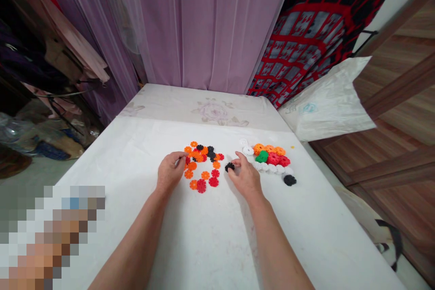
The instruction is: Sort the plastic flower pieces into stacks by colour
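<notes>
My right hand (246, 176) pinches a black notched interlocking disc (229, 167) between thumb and fingers, just above the white tabletop. My left hand (171, 171) is closed, thumb and forefinger together at the left edge of a loose spread of orange, red and black notched discs (192, 166). Whatever those fingertips hold, if anything, is hidden. Right of my right hand lie sorted discs: an orange row (270, 150), a red group (277, 159), a green stack (262, 157), a white row (270, 167) and a black stack (290, 180). More white discs (248, 150) sit behind.
A white table (207, 244) with a floral-printed far strip carries everything. Purple curtains (210, 22) hang behind it. A white plastic bag (335, 102) stands at the right edge, near wooden doors (397, 99). Clothes (68, 31) hang at left.
</notes>
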The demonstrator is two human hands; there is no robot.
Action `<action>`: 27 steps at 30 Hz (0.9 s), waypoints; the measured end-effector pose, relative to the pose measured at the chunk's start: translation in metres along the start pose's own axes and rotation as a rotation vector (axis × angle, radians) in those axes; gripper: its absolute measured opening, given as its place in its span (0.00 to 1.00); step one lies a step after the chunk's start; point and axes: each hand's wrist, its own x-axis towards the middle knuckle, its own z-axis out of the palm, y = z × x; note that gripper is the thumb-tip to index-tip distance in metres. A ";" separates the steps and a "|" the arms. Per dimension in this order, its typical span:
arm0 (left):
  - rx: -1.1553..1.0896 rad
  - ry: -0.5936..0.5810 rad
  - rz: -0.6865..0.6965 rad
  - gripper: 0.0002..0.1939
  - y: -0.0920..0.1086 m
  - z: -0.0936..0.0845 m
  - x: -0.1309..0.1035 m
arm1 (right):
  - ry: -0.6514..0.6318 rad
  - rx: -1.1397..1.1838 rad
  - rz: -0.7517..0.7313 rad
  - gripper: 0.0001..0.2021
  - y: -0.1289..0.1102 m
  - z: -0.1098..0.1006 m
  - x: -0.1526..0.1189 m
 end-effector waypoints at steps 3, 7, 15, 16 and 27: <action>0.005 0.006 -0.004 0.13 0.001 0.000 0.000 | -0.028 -0.037 -0.005 0.26 -0.002 0.000 -0.002; 0.009 0.008 -0.004 0.13 0.002 -0.001 0.000 | -0.057 -0.055 0.004 0.26 -0.005 -0.001 -0.003; 0.011 0.003 0.003 0.13 0.001 -0.001 0.000 | -0.076 -0.103 -0.020 0.27 -0.007 -0.001 -0.003; 0.010 0.003 0.002 0.14 0.000 -0.001 0.000 | -0.086 -0.115 -0.015 0.27 -0.007 -0.002 -0.003; -0.012 0.017 -0.022 0.15 -0.001 0.001 0.000 | -0.145 -0.130 -0.044 0.26 -0.030 -0.008 0.010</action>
